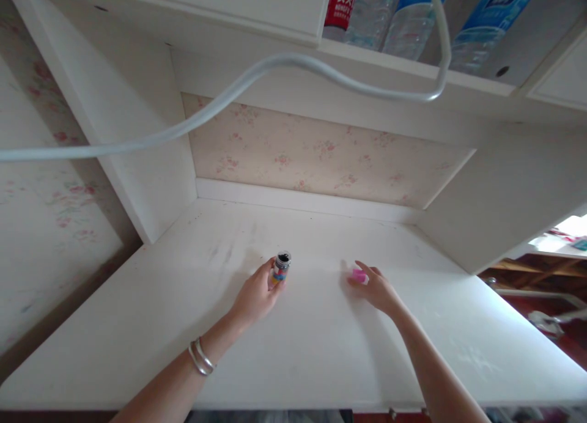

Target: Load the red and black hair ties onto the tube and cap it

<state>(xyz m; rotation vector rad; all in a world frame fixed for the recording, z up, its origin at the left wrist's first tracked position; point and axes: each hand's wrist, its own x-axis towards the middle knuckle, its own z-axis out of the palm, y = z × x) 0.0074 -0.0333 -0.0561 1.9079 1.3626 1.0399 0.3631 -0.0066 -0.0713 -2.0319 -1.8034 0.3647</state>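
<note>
My left hand (257,293) is wrapped round a small clear jar (280,268) with a dark open top and colourful contents, standing upright on the white desk (293,349). Silver bangles sit on that wrist. My right hand (376,286) rests on the desk to the right, fingers pinched on a small pink object (358,275). What the pink thing is cannot be made out. The two hands are about a hand's width apart.
The desk sits in a white alcove with side panels (151,166) and a floral back wall (321,157). Water bottles (403,13) lie on the shelf above. A grey cable (229,96) loops across the view. Cluttered furniture shows at right.
</note>
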